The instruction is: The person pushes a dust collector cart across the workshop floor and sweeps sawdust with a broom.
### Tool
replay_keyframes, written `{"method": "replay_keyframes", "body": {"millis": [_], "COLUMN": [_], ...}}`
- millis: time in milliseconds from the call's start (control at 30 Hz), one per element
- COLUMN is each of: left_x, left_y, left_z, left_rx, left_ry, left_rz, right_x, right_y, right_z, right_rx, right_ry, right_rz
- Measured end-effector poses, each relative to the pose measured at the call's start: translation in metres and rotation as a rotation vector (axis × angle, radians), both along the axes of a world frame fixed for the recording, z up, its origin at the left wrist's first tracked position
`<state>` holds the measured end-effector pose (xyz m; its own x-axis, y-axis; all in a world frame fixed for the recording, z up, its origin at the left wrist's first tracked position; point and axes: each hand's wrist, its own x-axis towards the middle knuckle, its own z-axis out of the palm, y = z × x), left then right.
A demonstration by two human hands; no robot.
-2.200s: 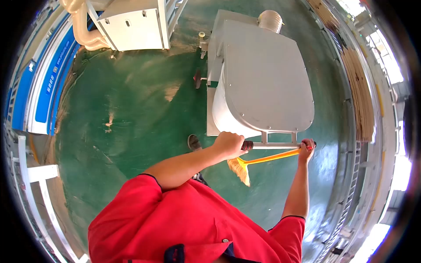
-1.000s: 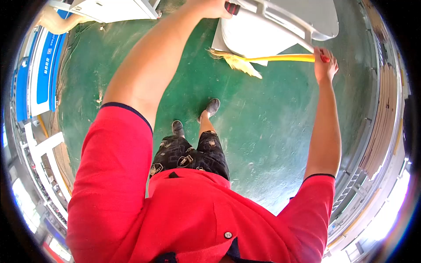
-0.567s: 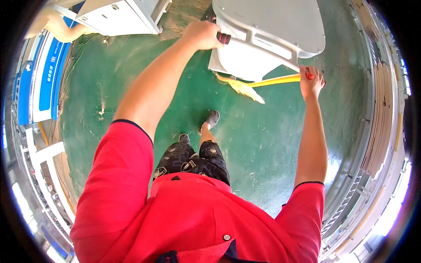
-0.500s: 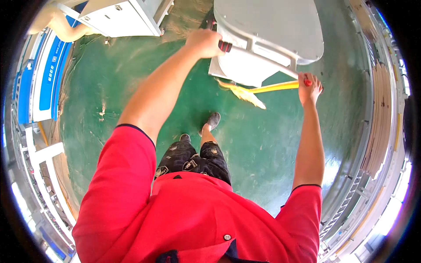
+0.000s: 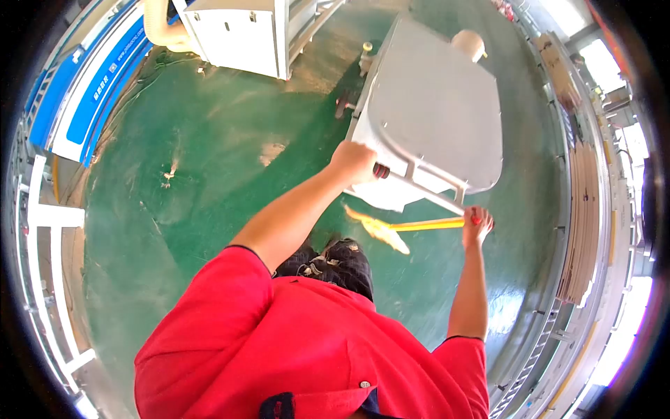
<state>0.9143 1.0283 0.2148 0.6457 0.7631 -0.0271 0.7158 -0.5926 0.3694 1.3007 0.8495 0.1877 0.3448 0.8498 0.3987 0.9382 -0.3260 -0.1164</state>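
A large grey machine (image 5: 443, 105) with a rounded flat top stands in front of me, its handlebar (image 5: 429, 195) facing my body. My left hand (image 5: 352, 164) is closed around the bar's dark left grip (image 5: 381, 170). At the bar's right end, my right hand (image 5: 477, 225) wraps the other grip, with a bit of red showing between the fingers. A yellow-handled broom (image 5: 429, 225) with pale yellow bristles extends leftward from my right hand, below the bar. Whether those fingers also clasp its handle is hidden.
Green floor (image 5: 209, 195) with dusty patches surrounds me. A white cabinet (image 5: 237, 38) with a beige hose is at the upper left, near a blue-and-white machine (image 5: 105, 77). Stacked boards (image 5: 581, 216) line the right side. A white frame (image 5: 56, 216) stands at far left.
The grey machine, its handlebar, the broom and both hands now appear lower and nearer my body. More of the machine's top shows. Both hands keep their hold, and the surroundings have shifted in view.
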Motion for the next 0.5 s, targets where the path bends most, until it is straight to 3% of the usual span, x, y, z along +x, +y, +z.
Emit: {"method": "replay_keyframes", "body": {"millis": [500], "left_x": [-0.131], "left_y": [-0.353], "left_z": [0.002], "left_rx": [-0.073], "left_ry": [0.075], "left_rz": [0.077], "right_x": [-0.154], "right_y": [-0.350], "right_z": [0.014], "right_rx": [0.018], "right_ry": [0.059], "right_rz": [0.088]}}
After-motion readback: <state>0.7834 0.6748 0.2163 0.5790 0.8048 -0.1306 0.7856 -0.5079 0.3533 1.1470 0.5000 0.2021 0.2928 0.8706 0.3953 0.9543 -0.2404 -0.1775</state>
